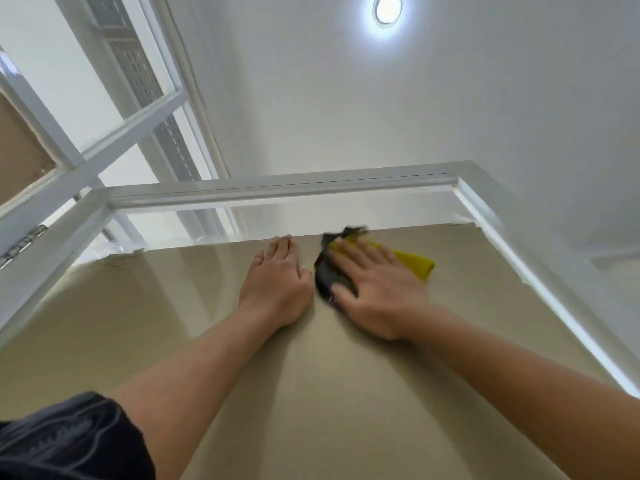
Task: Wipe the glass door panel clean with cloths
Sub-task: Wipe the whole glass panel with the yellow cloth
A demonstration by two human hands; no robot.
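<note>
The glass door panel point(346, 393) fills the lower middle of the head view, backed by tan paper and seen from below. My right hand point(377, 289) lies flat with spread fingers on a yellow cloth point(417, 265) and a dark cloth point(325, 271), pressing both against the glass near the panel's top edge. My left hand point(278, 282) rests flat on the glass just left of the cloths, its fingertips at the top edge. Both arms reach upward.
A white door frame point(277, 190) runs across above the panel and down its right side point(540, 271). A second white-framed glass door point(114, 133) with a hinge point(20, 244) stands at the left. A ceiling light point(387, 9) shines overhead.
</note>
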